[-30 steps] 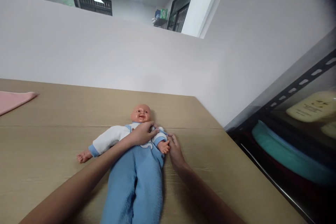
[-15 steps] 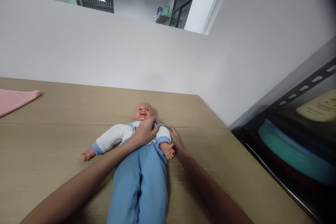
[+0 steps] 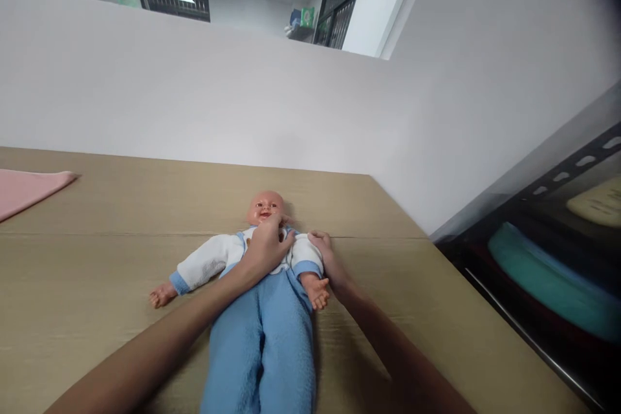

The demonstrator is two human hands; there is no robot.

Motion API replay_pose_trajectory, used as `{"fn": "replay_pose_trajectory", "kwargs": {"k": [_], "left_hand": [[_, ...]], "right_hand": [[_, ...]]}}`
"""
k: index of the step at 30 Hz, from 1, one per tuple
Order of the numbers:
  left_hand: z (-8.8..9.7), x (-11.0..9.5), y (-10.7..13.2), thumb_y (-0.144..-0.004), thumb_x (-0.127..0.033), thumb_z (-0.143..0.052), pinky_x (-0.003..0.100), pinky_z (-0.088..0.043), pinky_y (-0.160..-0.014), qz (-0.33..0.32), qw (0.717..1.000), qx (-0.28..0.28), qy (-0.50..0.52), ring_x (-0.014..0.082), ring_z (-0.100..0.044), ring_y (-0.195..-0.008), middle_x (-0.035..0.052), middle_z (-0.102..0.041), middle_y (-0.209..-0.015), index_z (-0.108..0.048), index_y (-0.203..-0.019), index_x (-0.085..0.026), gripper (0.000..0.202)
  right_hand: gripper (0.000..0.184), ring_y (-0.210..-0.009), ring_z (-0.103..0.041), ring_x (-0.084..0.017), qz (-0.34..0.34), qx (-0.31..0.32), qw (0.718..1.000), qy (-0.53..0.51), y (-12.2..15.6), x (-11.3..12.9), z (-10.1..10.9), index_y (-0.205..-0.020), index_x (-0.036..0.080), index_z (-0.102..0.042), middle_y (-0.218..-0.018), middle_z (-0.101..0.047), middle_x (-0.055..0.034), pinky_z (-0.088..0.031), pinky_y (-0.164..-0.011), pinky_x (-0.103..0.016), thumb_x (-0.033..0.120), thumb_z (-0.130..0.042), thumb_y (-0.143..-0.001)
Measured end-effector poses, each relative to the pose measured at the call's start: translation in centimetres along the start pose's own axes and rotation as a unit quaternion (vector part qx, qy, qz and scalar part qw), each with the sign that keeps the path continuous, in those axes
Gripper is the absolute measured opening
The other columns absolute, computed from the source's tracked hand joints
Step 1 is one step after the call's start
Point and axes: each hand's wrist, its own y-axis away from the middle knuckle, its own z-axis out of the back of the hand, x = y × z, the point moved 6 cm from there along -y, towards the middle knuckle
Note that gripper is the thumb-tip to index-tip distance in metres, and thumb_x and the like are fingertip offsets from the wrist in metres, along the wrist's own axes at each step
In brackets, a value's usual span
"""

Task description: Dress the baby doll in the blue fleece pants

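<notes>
A baby doll (image 3: pixel 262 330) in a blue romper with white sleeves lies on its back on the wooden table (image 3: pixel 97 272), head away from me. My left hand (image 3: pixel 266 247) rests on the doll's chest with fingers curled at the collar, just under the chin. My right hand (image 3: pixel 326 259) lies along the doll's side, fingers closed on the white sleeve near the shoulder. The doll's bare hand (image 3: pixel 319 296) sticks out just in front of my right wrist.
A pink cloth (image 3: pixel 26 189) lies at the table's far left. A white wall runs behind the table. On the right stands a dark metal shelf (image 3: pixel 557 233) holding a teal round object (image 3: pixel 548 284) and a yellowish pack (image 3: pixel 599 202).
My right hand has slid from the doll's bare hand up the arm to the sleeve near the shoulder. My left hand has crept up the chest to the collar.
</notes>
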Motion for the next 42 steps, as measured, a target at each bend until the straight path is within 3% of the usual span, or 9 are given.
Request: {"fn": "replay_pose_trajectory", "kwargs": {"k": [3, 5, 9, 12, 18, 23, 30, 35, 42], "left_hand": [[-0.2, -0.2, 0.0, -0.096, -0.016, -0.078, 0.035, -0.048, -0.078, -0.026, 1.000, 0.011, -0.001, 0.0238, -0.071, -0.086, 0.0056, -0.082, -0.104, -0.074, -0.113, -0.020, 0.019], [-0.3, -0.2, 0.0, -0.096, -0.012, -0.074, 0.035, -0.047, -0.078, -0.042, 0.999, 0.009, -0.005, 0.0238, -0.070, -0.086, 0.0057, -0.081, -0.102, -0.071, -0.106, -0.021, 0.014], [-0.1, 0.0, -0.1, -0.096, -0.004, -0.062, 0.036, -0.048, -0.082, -0.065, 0.997, -0.025, -0.019, 0.0264, -0.071, -0.095, 0.0087, -0.078, -0.107, -0.063, -0.104, -0.022, 0.020], [-0.1, 0.0, 0.1, -0.089, 0.000, -0.060, 0.036, -0.046, -0.080, -0.065, 0.998, -0.022, -0.014, 0.0260, -0.069, -0.094, 0.0078, -0.077, -0.107, -0.059, -0.105, -0.023, 0.029], [-0.2, -0.5, 0.4, -0.091, -0.006, -0.059, 0.035, -0.042, -0.074, -0.052, 0.999, 0.006, -0.006, 0.0217, -0.064, -0.078, 0.0037, -0.074, -0.100, -0.057, -0.105, -0.025, 0.023], [-0.5, -0.3, 0.4, -0.098, -0.016, -0.063, 0.035, -0.046, -0.078, -0.047, 0.999, 0.011, -0.021, 0.0242, -0.069, -0.088, 0.0053, -0.077, -0.102, -0.059, -0.108, -0.025, 0.014], [-0.7, -0.4, 0.9, -0.102, -0.022, -0.065, 0.035, -0.047, -0.078, -0.059, 0.998, 0.018, -0.032, 0.0228, -0.068, -0.084, 0.0041, -0.076, -0.102, -0.058, -0.110, -0.026, 0.012], [-0.9, -1.2, 1.3, -0.108, -0.029, -0.061, 0.040, -0.051, -0.085, -0.077, 0.993, 0.040, -0.075, 0.0291, -0.070, -0.099, 0.0090, -0.075, -0.110, -0.058, -0.113, -0.024, 0.007], [1.9, -3.8, 2.0, -0.111, -0.029, -0.061, 0.055, -0.048, -0.117, -0.152, 0.978, -0.008, -0.141, 0.0372, -0.063, -0.127, 0.0132, -0.074, -0.125, -0.065, -0.113, -0.024, 0.007]], "right_hand": [[0.084, -0.112, -0.078, -0.032, -0.031, 0.040, 0.998, 0.030, 2.4, 2.3, 0.7, -0.141, 0.027, -0.063, -0.126, -0.078, -0.0089, -0.067, -0.096, -0.042, 0.057, -0.098, -0.071], [0.104, -0.122, -0.077, -0.031, -0.030, 0.112, 0.990, 0.079, 4.1, 4.4, 1.2, -0.164, 0.028, -0.050, -0.141, -0.076, -0.0109, -0.065, -0.106, -0.043, 0.044, -0.098, -0.073], [0.081, -0.123, -0.077, -0.034, -0.059, 0.240, 0.955, 0.162, 6.3, 7.4, 4.2, -0.163, 0.030, -0.062, -0.139, -0.080, -0.0104, -0.067, -0.101, -0.045, 0.049, -0.089, -0.090], [0.071, -0.128, -0.075, -0.035, -0.037, 0.251, 0.952, 0.171, 6.2, 8.4, 7.3, -0.153, 0.029, -0.074, -0.152, -0.076, -0.0117, -0.065, -0.103, -0.044, 0.060, -0.088, -0.091], [0.063, -0.108, -0.079, -0.034, -0.035, 0.082, 0.990, 0.107, 4.4, 5.9, 11.4, -0.125, 0.024, -0.085, -0.118, -0.085, -0.0124, -0.065, -0.095, -0.044, 0.067, -0.096, -0.080], [0.046, -0.111, -0.080, -0.035, -0.036, -0.047, 0.998, -0.033, 3.3, 2.1, 11.5, -0.109, 0.028, -0.082, -0.121, -0.085, -0.0109, -0.068, -0.094, -0.045, 0.055, -0.094, -0.075], [0.039, -0.115, -0.078, -0.038, -0.013, -0.112, 0.993, 0.033, 2.6, -0.3, 12.1, -0.107, 0.026, -0.080, -0.121, -0.083, -0.0154, -0.067, -0.085, -0.045, 0.053, -0.086, -0.080], [0.042, -0.112, -0.078, -0.040, 0.031, -0.145, 0.984, 0.095, 2.2, -1.0, 12.3, -0.103, 0.027, -0.076, -0.114, -0.084, -0.0170, -0.065, -0.099, -0.053, 0.061, -0.083, -0.080], [0.048, -0.115, -0.074, -0.041, 0.105, -0.184, 0.957, 0.199, 2.7, -0.3, 11.2, -0.111, 0.026, -0.072, -0.120, -0.082, -0.0183, -0.055, -0.114, -0.064, 0.070, -0.067, -0.092]]}}
